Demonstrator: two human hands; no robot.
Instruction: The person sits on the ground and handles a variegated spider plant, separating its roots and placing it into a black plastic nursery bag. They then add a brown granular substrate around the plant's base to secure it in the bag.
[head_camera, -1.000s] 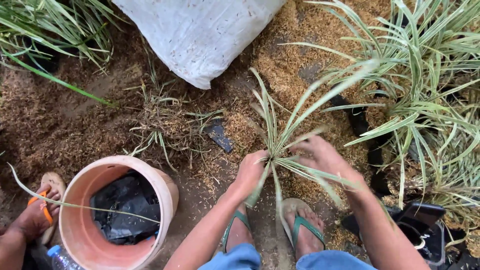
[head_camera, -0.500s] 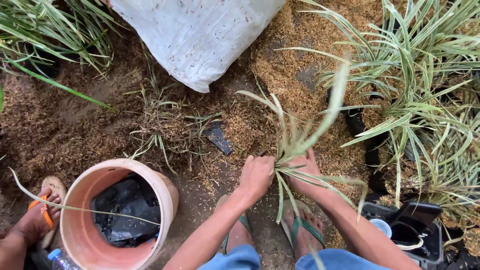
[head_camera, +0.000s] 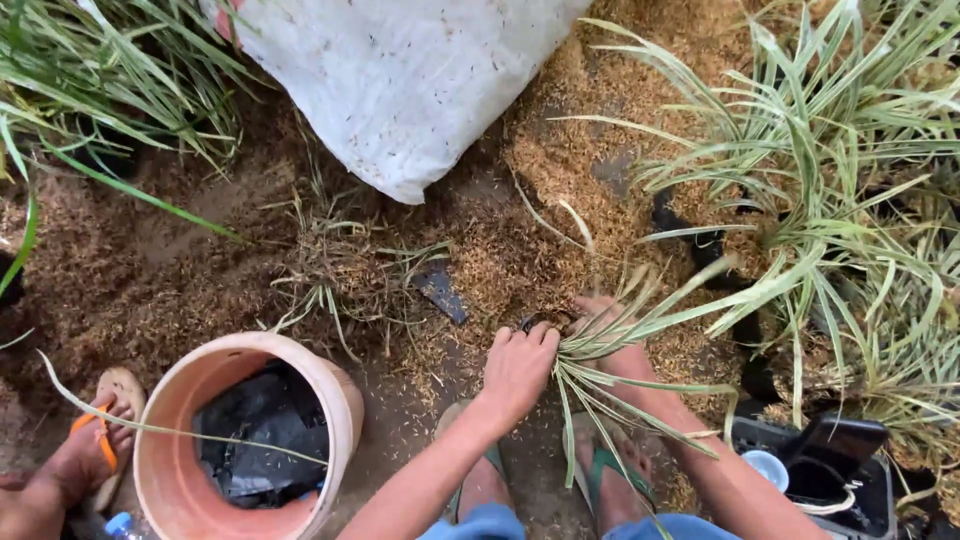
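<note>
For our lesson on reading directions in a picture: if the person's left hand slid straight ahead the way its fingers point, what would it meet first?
The left hand points up the picture, its fingertips at a small dark thing on the husk-strewn ground. Going on, it would cross loose husks, then reach the white sack. Depth is unclear, so this is a guess.

I'm looking at a garden nursery: striped potted plants (head_camera: 840, 190) right, husk-strewn soil (head_camera: 150, 290), white sack (head_camera: 400, 80) far, clay pot (head_camera: 245, 440) near left.

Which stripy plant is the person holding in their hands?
The small striped plant low in the middle, gripped by the left hand and right hand. The big striped clump on the right stands untouched.
</note>
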